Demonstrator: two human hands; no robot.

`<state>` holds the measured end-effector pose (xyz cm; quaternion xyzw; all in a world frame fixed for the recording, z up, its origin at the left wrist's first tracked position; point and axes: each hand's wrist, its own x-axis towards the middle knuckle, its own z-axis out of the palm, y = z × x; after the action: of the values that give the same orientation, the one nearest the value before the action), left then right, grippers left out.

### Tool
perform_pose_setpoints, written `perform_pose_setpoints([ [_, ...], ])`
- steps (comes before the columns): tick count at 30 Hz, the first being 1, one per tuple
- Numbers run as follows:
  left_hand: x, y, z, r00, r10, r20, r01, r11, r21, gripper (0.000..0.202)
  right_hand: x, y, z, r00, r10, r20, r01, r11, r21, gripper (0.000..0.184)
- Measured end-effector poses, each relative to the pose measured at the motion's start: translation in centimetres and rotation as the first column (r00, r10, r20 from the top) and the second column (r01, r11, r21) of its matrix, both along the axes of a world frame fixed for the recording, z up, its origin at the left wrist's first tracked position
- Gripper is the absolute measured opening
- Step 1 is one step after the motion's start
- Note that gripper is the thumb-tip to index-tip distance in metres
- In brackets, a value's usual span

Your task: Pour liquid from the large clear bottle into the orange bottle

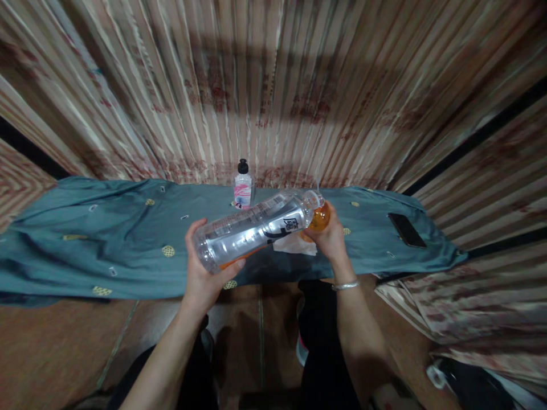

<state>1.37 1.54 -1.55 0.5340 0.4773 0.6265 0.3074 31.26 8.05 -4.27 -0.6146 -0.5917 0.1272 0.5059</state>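
Note:
My left hand (205,273) is wrapped round the base end of a large clear plastic bottle (256,225) with dark lettering on it. The bottle lies tilted, its neck pointing up and to the right. At that neck my right hand (331,236) grips a small orange bottle (319,217), and its top meets or sits just behind the clear bottle's mouth; whether they touch I cannot tell. My right fingers are partly hidden behind the orange bottle. Below the two bottles, a white tissue (294,246) rests on the cloth.
A teal cloth (128,239) with yellow prints covers the narrow table. Toward the back stands a small bottle with a black cap (243,185). A dark phone (407,230) lies at the right end. Striped curtains (265,85) hang behind, with dark bars (482,136) at the sides.

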Motion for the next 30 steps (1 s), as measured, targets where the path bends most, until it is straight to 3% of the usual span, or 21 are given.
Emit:
perform_pose_setpoints([
  [24,-0.04,0.03,-0.2,1.0,-0.007,0.022,0.007,1.0,-0.019,0.106,-0.06,0.01,0.13,0.999,-0.006,-0.039,0.005,1.0,-0.028,0.094],
  [30,0.06,0.06,-0.09,0.999,0.0,0.035,0.0,1.0,-0.011,0.105,0.03,0.06,-0.05,1.0,0.003,-0.016,-0.003,1.0,0.026,0.092],
])
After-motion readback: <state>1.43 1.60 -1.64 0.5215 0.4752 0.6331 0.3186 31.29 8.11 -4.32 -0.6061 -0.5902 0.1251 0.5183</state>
